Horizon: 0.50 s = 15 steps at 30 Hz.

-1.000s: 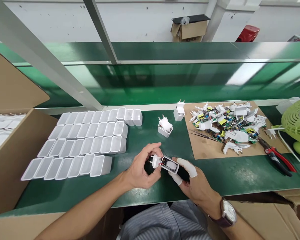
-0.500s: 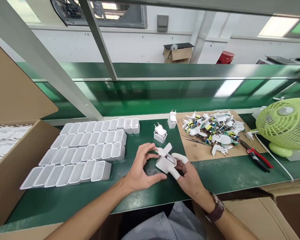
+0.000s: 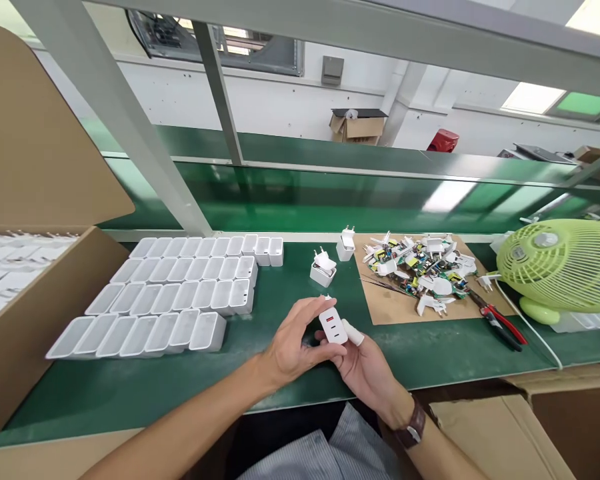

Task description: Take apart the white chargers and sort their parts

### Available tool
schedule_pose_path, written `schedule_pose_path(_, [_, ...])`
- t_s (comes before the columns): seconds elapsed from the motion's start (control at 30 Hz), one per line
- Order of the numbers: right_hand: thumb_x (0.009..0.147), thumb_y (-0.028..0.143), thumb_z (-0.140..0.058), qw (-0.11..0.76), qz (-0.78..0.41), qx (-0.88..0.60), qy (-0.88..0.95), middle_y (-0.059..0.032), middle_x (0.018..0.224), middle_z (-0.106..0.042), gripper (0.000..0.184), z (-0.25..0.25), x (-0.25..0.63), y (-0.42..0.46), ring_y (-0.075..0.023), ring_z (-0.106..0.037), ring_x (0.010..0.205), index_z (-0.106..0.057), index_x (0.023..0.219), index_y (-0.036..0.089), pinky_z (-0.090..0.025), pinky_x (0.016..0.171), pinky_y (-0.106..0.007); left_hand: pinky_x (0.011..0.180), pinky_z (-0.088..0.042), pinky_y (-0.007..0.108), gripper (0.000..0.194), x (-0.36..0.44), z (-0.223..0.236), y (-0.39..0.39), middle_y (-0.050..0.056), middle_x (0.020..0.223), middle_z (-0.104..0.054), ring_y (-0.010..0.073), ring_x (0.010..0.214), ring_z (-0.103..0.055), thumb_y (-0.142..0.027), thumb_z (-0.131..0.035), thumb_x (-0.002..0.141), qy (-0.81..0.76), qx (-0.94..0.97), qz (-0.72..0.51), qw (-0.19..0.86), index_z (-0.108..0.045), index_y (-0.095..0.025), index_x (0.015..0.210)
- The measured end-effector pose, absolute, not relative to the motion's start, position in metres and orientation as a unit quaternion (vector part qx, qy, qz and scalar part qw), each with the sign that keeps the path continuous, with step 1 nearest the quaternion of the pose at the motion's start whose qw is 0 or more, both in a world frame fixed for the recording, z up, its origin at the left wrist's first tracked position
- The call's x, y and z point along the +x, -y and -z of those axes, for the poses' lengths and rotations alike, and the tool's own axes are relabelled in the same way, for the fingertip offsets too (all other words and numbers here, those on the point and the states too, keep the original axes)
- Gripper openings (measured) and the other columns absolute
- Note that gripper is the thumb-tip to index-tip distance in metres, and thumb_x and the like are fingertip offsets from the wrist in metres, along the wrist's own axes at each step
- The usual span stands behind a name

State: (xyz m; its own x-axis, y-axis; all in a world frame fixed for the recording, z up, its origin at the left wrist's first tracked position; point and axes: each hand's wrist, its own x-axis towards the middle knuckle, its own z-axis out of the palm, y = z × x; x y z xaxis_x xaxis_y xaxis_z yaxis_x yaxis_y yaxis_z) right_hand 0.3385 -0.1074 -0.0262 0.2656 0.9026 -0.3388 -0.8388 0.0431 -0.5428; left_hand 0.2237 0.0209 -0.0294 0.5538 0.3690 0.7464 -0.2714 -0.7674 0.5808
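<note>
A white USB charger [image 3: 333,327] is held between both hands above the green bench, its face with one red port and two small dark slots toward me. My left hand [image 3: 291,340] grips it from the left, fingers at the top and thumb at the lower edge. White finger cots cover fingers of my right hand [image 3: 369,370], which is closed on the charger's right side. Just beyond stands a white housing [image 3: 323,275] with a plug part tilted in its opening. Farther back is a similar housing [image 3: 345,249] with its plug prongs up.
Rows of open white housings [image 3: 180,270] fill the left. At right, circuit boards with plug parts [image 3: 425,267] lie on a cardboard sheet [image 3: 395,315], beside tweezers [image 3: 384,285], red-black pliers [image 3: 503,328] and a green fan [image 3: 555,260]. A carton [image 3: 75,287] of white pieces stands far left.
The charger has been turned so its port face shows; before, its plug part stuck out of the open housing. My left fingers have closed onto it, having been apart around it.
</note>
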Motion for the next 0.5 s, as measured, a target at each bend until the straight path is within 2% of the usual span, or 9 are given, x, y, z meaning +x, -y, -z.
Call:
schedule_pose_path(0.13, [0.083, 0.037, -0.085, 0.716, -0.603, -0.348, 0.05, -0.008, 0.092, -0.08, 0.029, 0.026, 0.336, 0.106, -0.0219, -0.076, 0.089, -0.079, 0.101, 0.015, -0.063, 0.081, -0.03, 0.098, -0.059, 0.044, 0.085, 0.223, 0.029, -0.021, 0.016, 0.128, -0.072, 0.0261, 0.115, -0.066, -0.053, -0.076, 0.089, -0.027, 0.814, -0.474, 0.335, -0.037, -0.024, 0.159])
schedule_pose_path(0.27, [0.088, 0.044, -0.08, 0.714, -0.547, -0.424, 0.105, -0.009, 0.098, -0.079, 0.032, 0.03, 0.339, 0.11, -0.0241, -0.076, 0.092, -0.075, 0.103, 0.016, -0.064, 0.085, -0.035, 0.1, -0.059, 0.045, 0.077, 0.216, 0.028, -0.019, 0.015, 0.129, -0.07, 0.0269, 0.118, -0.065, -0.055, -0.076, 0.088, -0.057, 0.826, -0.431, 0.358, -0.045, -0.024, 0.152])
schedule_pose_path(0.37, [0.094, 0.038, -0.074, 0.683, -0.387, -0.565, 0.254, -0.0102, 0.116, -0.077, 0.029, 0.037, 0.351, 0.119, -0.0248, -0.075, 0.103, -0.07, 0.117, 0.02, -0.063, 0.092, -0.04, 0.102, -0.06, 0.047, 0.075, 0.211, 0.03, -0.017, 0.013, 0.13, -0.068, 0.0274, 0.117, -0.069, -0.048, -0.083, 0.086, -0.116, 0.83, -0.368, 0.402, -0.046, -0.026, 0.148])
schedule_pose_path(0.5, [0.102, 0.019, -0.058, 0.501, -0.105, -0.672, 0.536, -0.0146, 0.131, -0.069, 0.038, 0.046, 0.371, 0.133, -0.0268, -0.068, 0.119, -0.059, 0.14, 0.022, -0.059, 0.101, -0.046, 0.097, -0.064, 0.046, 0.078, 0.212, 0.035, -0.016, 0.013, 0.132, -0.067, 0.0258, 0.11, -0.073, -0.043, -0.083, 0.086, -0.164, 0.803, -0.316, 0.478, -0.04, -0.027, 0.15])
